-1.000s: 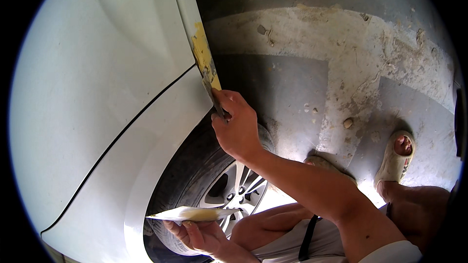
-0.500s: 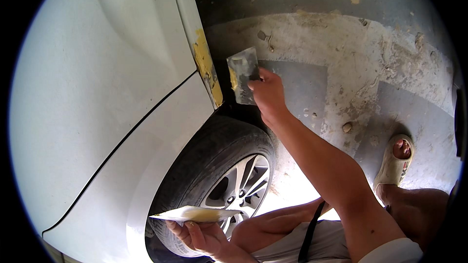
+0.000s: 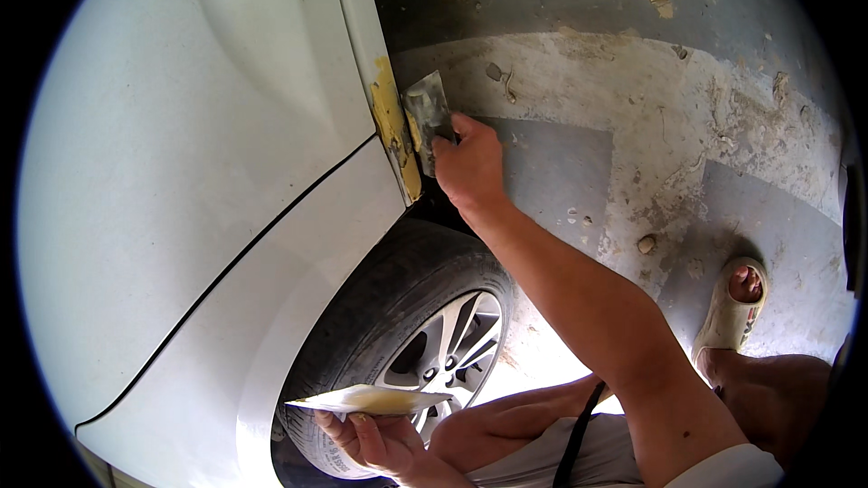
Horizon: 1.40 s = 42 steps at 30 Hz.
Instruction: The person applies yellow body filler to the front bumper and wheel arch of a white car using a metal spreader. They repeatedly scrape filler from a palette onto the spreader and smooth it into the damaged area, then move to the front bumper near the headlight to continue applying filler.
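Note:
My right hand is closed on a flat, greyish putty spreader, with yellow putty along its left edge. That edge is right beside the white car's sill; whether it touches cannot be made out. A rough patch of yellow putty covers part of the sill, ahead of the wheel. Lower down, my left hand grips a thin white putty board from beneath, its fingers partly hidden. Yellow putty is smeared over the board's upper face.
The car's white body panels fill the left side. Below the sill stands a black tyre with a silver alloy rim. The grey floor is worn and stained, with scattered crumbs. My sandalled foot rests at the right.
My right hand has moved left, bringing the spreader from clear of the car to right beside the putty patch. My left hand still holds the board in about the same place.

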Each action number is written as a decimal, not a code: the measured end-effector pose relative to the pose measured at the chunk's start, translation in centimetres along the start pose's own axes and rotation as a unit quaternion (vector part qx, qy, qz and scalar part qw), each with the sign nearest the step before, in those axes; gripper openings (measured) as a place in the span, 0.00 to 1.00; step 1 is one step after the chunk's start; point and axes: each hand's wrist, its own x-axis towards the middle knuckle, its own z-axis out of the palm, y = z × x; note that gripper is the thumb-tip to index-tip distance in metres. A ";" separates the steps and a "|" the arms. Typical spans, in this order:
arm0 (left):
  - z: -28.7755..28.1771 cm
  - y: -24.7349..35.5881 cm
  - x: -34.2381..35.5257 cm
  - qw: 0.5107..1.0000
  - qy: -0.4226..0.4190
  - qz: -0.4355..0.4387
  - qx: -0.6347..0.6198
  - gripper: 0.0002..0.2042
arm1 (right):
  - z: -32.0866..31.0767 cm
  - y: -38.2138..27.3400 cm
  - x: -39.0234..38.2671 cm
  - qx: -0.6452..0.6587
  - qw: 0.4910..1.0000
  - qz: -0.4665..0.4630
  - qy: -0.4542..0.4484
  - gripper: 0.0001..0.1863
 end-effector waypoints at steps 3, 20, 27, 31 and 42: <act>0.4 0.0 0.1 1.000 -0.013 0.004 0.002 0.22 | 0.2 -0.4 -0.4 -0.003 1.000 -0.010 -0.009 0.15; 1.0 -0.2 0.9 0.998 -0.058 0.006 -0.005 0.23 | 1.4 -4.1 -5.4 -0.008 0.996 -0.083 -0.015 0.22; 4.3 -0.6 1.0 0.989 -0.135 -0.050 -0.036 0.21 | -8.5 -4.4 -0.9 0.077 0.986 -0.058 0.139 0.11; 7.4 -1.6 3.0 0.968 -0.175 -0.182 -0.007 0.18 | -11.3 -5.9 -1.0 0.130 0.981 -0.123 0.071 0.11; 11.7 -0.6 4.8 0.938 -0.248 -0.238 0.043 0.12 | -13.2 -8.3 -3.7 0.418 0.864 -0.145 -0.238 0.15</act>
